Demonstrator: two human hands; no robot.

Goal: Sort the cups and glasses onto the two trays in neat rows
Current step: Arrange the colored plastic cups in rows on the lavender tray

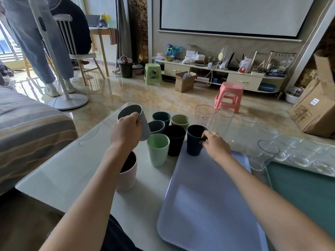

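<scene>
My left hand (126, 132) grips a grey-blue cup (134, 116), lifted and tilted above the table. My right hand (215, 144) pinches the rim of a navy cup (194, 140) that stands at the far left corner of the lavender tray (208, 205). Loose on the table stand a mint cup (158, 150), a black cup (175, 140), a grey cup (156, 126), a teal cup (161, 117), an olive cup (180, 121) and a pink cup (126, 172). Several clear glasses (223, 121) stand behind and to the right. A green tray (304, 192) lies at the right.
The white table (59, 178) has its left edge next to a striped sofa (30, 129). Beyond the table are a pink stool (228, 96), a green stool (152, 74), cardboard boxes (315, 109), a standing fan and a person by a chair.
</scene>
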